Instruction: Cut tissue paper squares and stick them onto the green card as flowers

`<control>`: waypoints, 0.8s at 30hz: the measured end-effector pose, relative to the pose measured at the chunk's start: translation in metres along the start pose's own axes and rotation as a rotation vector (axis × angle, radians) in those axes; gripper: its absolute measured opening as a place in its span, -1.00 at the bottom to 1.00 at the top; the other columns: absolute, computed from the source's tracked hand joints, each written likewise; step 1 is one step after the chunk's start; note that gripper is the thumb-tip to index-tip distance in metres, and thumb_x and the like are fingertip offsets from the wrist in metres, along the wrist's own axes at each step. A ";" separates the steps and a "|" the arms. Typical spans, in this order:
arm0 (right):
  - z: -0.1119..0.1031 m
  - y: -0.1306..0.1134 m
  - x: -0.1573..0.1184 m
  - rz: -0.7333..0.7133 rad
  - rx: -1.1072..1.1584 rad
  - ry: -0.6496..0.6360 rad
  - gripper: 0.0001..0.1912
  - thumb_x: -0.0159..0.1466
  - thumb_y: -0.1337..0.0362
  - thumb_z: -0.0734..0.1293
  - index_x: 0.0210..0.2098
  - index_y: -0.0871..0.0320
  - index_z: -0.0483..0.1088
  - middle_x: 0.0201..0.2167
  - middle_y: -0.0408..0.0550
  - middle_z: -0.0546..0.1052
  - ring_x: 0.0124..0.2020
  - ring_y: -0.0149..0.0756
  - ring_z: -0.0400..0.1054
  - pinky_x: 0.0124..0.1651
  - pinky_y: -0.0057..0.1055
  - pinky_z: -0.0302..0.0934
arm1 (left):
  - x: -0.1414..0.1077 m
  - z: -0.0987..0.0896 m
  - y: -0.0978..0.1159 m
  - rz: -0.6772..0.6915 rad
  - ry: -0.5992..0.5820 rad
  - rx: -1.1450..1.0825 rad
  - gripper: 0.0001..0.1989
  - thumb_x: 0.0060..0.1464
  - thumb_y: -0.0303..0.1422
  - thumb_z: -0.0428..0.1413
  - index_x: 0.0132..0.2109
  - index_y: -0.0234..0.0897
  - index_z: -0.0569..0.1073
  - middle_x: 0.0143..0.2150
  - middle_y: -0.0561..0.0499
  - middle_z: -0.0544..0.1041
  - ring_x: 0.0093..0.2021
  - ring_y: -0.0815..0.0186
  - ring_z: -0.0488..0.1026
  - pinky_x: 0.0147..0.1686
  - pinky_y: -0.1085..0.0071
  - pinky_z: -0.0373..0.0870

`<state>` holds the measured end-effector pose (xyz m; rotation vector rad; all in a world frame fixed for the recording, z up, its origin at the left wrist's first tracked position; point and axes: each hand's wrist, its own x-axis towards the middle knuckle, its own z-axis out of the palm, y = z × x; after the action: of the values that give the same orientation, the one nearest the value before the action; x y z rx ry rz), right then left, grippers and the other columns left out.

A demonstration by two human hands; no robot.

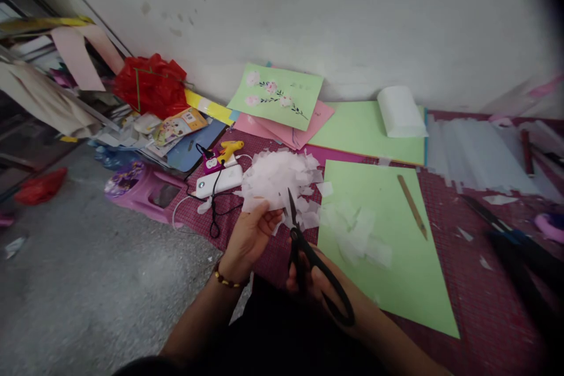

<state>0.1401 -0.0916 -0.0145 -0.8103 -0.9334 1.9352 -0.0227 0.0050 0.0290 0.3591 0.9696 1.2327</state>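
My left hand (251, 232) pinches a strip of thin white tissue paper between thumb and fingers. In my right hand (315, 273) is a pair of black-handled scissors (294, 220), its blades parted and pointing away from me, right beside the strip's end. Just beyond both hands lies a heap of cut white tissue pieces (282, 173). More loose tissue pieces (359, 232) lie on a green sheet of paper (396, 276) to the right. A bead bracelet (229, 279) circles my left wrist.
Behind the heap are a green card with pink flowers (282, 94) and a tissue pack (400, 111). Left are a white power bank (219, 182), a yellow glue gun (230, 150) and a purple stool (145, 191). On the right lie a brown stick (412, 205), tissue strips (480, 155) and other scissors (506, 232).
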 end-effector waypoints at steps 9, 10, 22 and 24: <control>0.013 -0.010 0.011 0.082 0.021 0.143 -0.57 0.27 -0.13 0.30 -0.24 0.15 0.33 -0.52 -0.20 0.37 -0.67 -0.55 0.16 -0.63 -0.56 0.07 | 0.006 -0.009 0.002 -0.015 -0.017 -0.064 -0.86 -0.06 -0.51 0.24 -0.29 -0.32 0.48 -0.32 0.01 0.63 -0.34 0.31 0.57 -0.29 0.41 0.52; 0.013 -0.011 0.013 0.081 0.009 0.158 -0.57 0.26 -0.13 0.31 -0.24 0.15 0.33 -0.53 -0.21 0.37 -0.68 -0.56 0.14 -0.65 -0.56 0.05 | 0.008 -0.011 0.005 -0.004 -0.026 -0.064 -0.87 -0.08 -0.51 0.25 -0.32 -0.32 0.49 -0.33 0.03 0.61 -0.34 0.32 0.56 -0.31 0.41 0.51; 0.009 -0.008 0.012 0.122 0.048 0.038 -0.51 0.25 -0.08 0.35 0.06 0.03 0.35 -0.29 -0.07 0.47 -0.36 -0.36 0.37 -0.26 -0.39 0.30 | 0.024 -0.015 0.022 0.119 0.042 -0.078 -0.88 -0.17 -0.48 0.31 -0.45 -0.34 0.50 -0.49 0.12 0.46 -0.51 0.49 0.35 -0.48 0.54 0.28; 0.010 -0.009 0.015 0.105 0.035 0.040 -0.52 0.26 -0.08 0.34 0.05 0.04 0.36 -0.32 -0.09 0.46 -0.37 -0.37 0.36 -0.28 -0.40 0.29 | 0.024 -0.016 0.018 0.089 0.012 -0.051 -0.88 -0.16 -0.46 0.31 -0.46 -0.34 0.50 -0.51 0.13 0.44 -0.52 0.50 0.32 -0.48 0.53 0.27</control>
<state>0.1288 -0.0783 -0.0041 -0.8902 -0.8462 2.0122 -0.0464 0.0282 0.0222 0.3584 0.9391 1.3395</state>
